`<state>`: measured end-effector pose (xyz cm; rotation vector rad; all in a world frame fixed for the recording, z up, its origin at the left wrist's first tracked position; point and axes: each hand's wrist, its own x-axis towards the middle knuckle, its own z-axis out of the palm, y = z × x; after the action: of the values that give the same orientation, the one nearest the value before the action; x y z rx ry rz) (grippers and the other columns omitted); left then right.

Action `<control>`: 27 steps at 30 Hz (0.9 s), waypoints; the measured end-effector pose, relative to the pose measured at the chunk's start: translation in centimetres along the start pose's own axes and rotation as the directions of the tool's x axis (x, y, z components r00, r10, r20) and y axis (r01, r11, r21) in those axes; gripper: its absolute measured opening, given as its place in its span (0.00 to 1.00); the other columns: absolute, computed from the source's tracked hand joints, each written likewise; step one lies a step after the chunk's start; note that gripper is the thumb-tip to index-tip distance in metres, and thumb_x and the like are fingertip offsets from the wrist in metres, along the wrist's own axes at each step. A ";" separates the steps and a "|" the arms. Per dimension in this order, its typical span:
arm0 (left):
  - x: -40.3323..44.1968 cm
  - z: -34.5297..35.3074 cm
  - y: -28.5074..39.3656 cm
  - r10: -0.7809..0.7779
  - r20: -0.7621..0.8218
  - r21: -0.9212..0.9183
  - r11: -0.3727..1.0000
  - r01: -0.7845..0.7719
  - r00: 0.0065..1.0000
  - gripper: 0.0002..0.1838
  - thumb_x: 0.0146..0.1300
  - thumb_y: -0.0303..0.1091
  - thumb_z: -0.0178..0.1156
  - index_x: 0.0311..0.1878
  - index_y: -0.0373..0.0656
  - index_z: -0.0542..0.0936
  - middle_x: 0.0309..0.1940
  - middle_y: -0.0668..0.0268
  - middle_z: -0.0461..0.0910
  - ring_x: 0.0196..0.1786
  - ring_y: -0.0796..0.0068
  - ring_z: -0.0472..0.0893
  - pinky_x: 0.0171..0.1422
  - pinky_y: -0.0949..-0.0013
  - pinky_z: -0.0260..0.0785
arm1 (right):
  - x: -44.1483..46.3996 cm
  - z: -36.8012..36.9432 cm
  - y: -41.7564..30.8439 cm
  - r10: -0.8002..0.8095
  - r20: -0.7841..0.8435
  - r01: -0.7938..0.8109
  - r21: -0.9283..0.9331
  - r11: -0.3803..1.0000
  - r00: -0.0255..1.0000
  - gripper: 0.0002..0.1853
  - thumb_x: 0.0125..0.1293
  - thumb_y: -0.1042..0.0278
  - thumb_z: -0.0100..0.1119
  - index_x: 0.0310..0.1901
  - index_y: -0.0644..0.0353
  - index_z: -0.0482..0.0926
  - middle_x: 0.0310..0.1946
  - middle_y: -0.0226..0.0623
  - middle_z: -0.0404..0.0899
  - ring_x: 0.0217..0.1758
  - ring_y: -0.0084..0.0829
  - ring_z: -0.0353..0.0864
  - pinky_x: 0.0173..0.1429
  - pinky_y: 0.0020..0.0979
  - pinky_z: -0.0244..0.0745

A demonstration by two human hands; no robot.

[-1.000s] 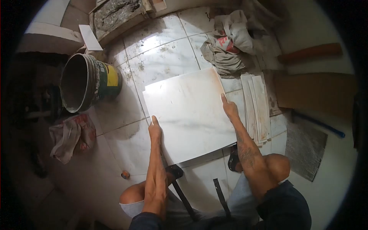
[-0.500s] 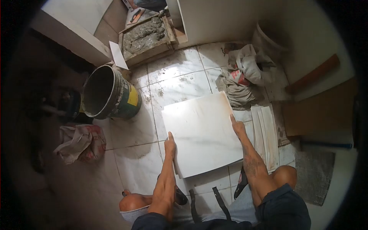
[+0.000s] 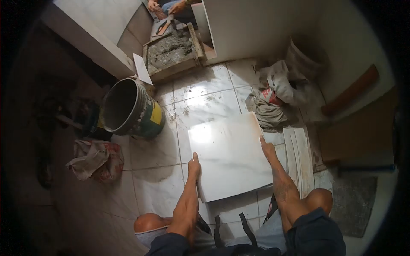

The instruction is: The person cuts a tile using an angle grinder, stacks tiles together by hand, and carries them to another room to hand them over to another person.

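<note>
A large white square tile (image 3: 230,158), perhaps more than one layer thick, lies level above the floor between my knees. My left hand (image 3: 194,167) grips its left edge, thumb on top. On the opposite side, my right hand (image 3: 267,149) holds the right edge near a brownish stain, thumb also on top. The fingers under the tile are hidden. Long pale strips (image 3: 297,158) lie on the floor just right of my right forearm.
An open bucket (image 3: 149,117) stands at the left, with a crumpled sack (image 3: 102,160) below it. A mortar trough (image 3: 171,53) is at the top, beyond it a co-worker's hands (image 3: 177,7). Rumpled sacks (image 3: 273,102) lie at upper right; a dark square slab (image 3: 354,205) lies lower right.
The view has tilted up and shifted, so the trough and a co-worker's hands have come into sight. Both my hands keep their hold on the tile.
</note>
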<state>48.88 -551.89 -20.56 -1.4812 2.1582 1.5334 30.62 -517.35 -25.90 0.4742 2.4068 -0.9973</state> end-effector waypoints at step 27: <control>1.1 0.9 -2.5 0.029 -0.160 0.074 0.997 -0.017 0.987 0.40 0.66 0.59 0.58 0.59 0.24 0.77 0.58 0.36 0.77 0.65 0.43 0.76 0.70 0.54 0.66 | -2.4 -0.7 -1.2 0.058 0.107 -0.073 0.139 0.988 0.993 0.57 0.64 0.21 0.45 0.59 0.87 0.71 0.62 0.76 0.69 0.72 0.62 0.66 0.74 0.44 0.62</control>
<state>49.82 -551.93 -23.33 -1.6134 2.2998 1.3702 31.80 -517.97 -23.49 0.5357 2.2251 -1.1412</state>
